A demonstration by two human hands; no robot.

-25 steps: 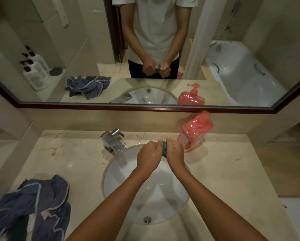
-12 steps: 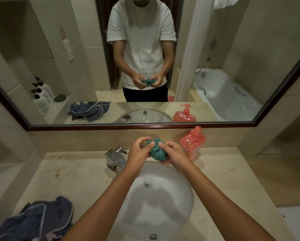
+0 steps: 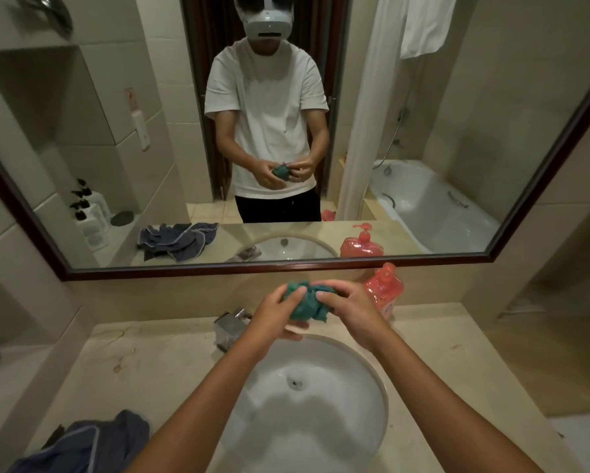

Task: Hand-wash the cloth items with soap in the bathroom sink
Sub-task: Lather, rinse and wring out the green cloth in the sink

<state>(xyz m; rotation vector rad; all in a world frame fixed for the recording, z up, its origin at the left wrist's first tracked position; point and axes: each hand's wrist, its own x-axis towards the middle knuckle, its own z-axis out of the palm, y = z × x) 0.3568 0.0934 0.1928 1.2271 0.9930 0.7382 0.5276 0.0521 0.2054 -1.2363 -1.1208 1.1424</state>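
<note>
Two hands — left (image 3: 269,314), right (image 3: 350,310) — gripping crumpled teal cloth (image 3: 305,302), above round white basin (image 3: 372,377).

Bare forearms, no sleeves; mirror shows white tee (image 3: 266,107), dark trousers (image 3: 280,208), white headset (image 3: 268,23).

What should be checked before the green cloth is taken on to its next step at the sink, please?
1. Hold on the green cloth: ok. The left hand and right hand both grip it, bunched up.
2. Cloth over the sink: ok, held above its back rim, so drips should land in the basin.
3. Water running from the faucet: cannot tell; no stream shows.
4. Soap bottle to hand: ok, upright on the counter just behind the right hand.
5. Drain open: cannot tell; the basin looks wet but not filled.
6. Blue cloths still waiting: ok, piled on the counter at the left front.
</note>
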